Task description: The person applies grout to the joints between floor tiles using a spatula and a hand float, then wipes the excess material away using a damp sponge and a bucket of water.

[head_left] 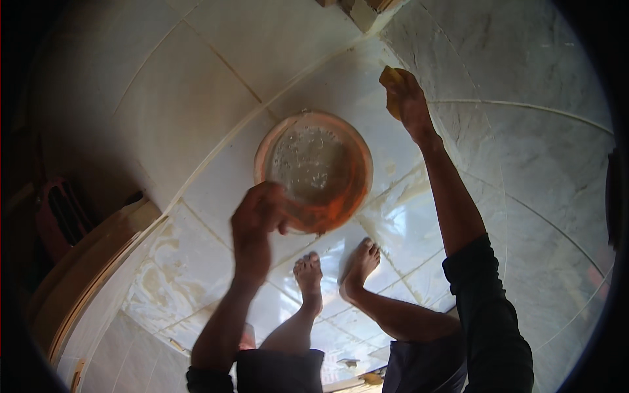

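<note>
High on the right, my right hand is closed around a yellow sponge, held out beside the grey marbled wall tiles. A round orange plastic basin with cloudy, bubbly water stands on the tiled floor in front of my feet. At the basin's near left rim hovers my left hand, slightly blurred. Its fingers are loosely bent, the thumb stands apart from them, and I see nothing in its grasp. Whether it touches the rim I cannot tell.
Pale floor tiles around me are wet and smeared with light brown residue. My bare feet stand close to the basin. A curved-looking wooden edge lies at the left, with a dark reddish object behind it. Tiled wall rises on the right.
</note>
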A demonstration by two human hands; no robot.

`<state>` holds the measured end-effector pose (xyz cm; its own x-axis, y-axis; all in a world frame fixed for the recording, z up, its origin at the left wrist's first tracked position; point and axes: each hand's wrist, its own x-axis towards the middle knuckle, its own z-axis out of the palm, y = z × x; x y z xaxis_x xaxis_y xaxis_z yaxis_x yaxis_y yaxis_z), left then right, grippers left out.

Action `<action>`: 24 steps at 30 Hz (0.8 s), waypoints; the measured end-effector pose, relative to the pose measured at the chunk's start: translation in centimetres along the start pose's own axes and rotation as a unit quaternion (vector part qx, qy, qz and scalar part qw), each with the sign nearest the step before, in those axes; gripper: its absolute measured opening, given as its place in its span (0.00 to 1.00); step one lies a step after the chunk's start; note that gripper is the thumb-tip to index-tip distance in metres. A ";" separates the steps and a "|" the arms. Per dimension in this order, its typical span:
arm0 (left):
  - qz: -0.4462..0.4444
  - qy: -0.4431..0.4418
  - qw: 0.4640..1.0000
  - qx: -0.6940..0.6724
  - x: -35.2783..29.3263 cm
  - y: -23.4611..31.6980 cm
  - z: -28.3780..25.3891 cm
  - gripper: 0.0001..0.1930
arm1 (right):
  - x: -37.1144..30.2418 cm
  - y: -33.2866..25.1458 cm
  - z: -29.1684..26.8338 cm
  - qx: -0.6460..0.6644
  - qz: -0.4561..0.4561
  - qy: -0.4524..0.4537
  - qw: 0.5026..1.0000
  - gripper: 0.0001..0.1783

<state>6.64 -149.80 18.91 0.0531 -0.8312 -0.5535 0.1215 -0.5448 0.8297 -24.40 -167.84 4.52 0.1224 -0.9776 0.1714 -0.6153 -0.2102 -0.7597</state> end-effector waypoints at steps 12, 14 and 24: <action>0.222 0.142 0.802 0.536 9.4 -22.2 -13.9 0.19 | 10.7 4.1 10.0 -0.278 -0.094 0.118 0.949 0.19; 0.248 0.163 0.768 0.568 10.3 -23.6 -14.2 0.20 | 12.0 3.6 11.7 -0.264 0.020 0.056 0.963 0.16; 0.239 0.187 0.764 0.569 9.4 -23.4 -14.8 0.24 | 9.2 0.9 10.9 -0.282 0.012 -0.018 0.959 0.15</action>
<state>19.01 -143.20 -6.78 0.1265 -0.9916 0.0268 -0.9302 -0.1092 0.3505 -15.33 -177.18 -1.42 0.1232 -0.9840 0.1286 -0.9406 -0.1571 -0.3009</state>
